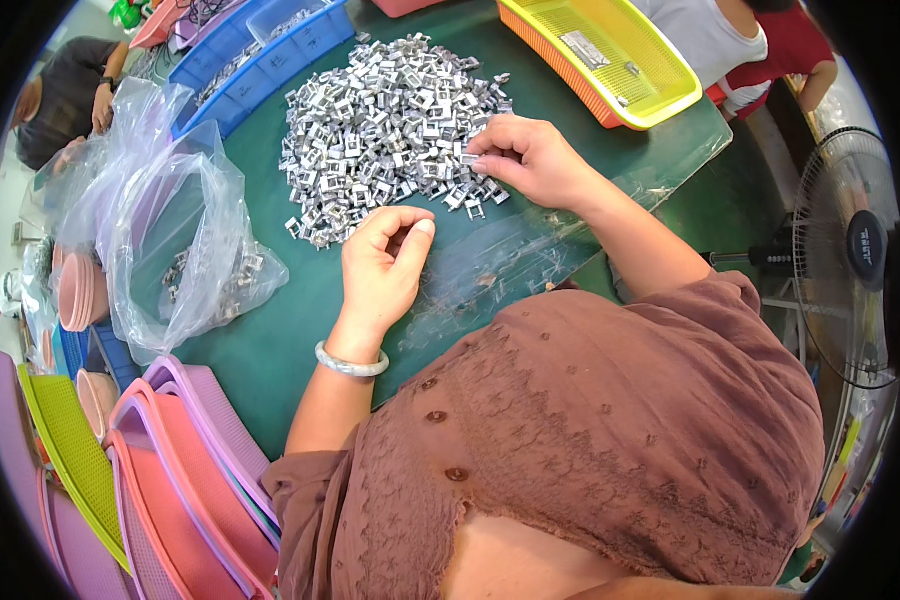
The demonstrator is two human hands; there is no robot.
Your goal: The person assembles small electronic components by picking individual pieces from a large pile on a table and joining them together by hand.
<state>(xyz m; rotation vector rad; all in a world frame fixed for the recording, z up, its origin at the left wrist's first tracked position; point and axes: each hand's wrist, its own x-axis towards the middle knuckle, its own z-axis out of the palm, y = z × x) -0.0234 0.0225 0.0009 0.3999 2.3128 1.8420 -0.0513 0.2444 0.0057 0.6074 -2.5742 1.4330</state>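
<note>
A broad heap of small silver metal parts [385, 125], each with a squarish opening, lies on the green table [490, 265]. At the heap's right edge my right hand [535, 165] pinches one small metal part [473, 160] between thumb and forefinger. My left hand [382, 270], above a pale bangle [352, 362], is closed just in front of the heap, its thumb against the curled fingers. Whatever it holds, if anything, is hidden.
A clear plastic bag [195, 235] with some metal parts stands left of the heap. Behind it is a blue bin [232, 105]; a yellow basket [675, 85] sits far right. Pink and purple baskets [195, 440] are stacked near left. A fan [820, 235] stands right. Other people are across the table.
</note>
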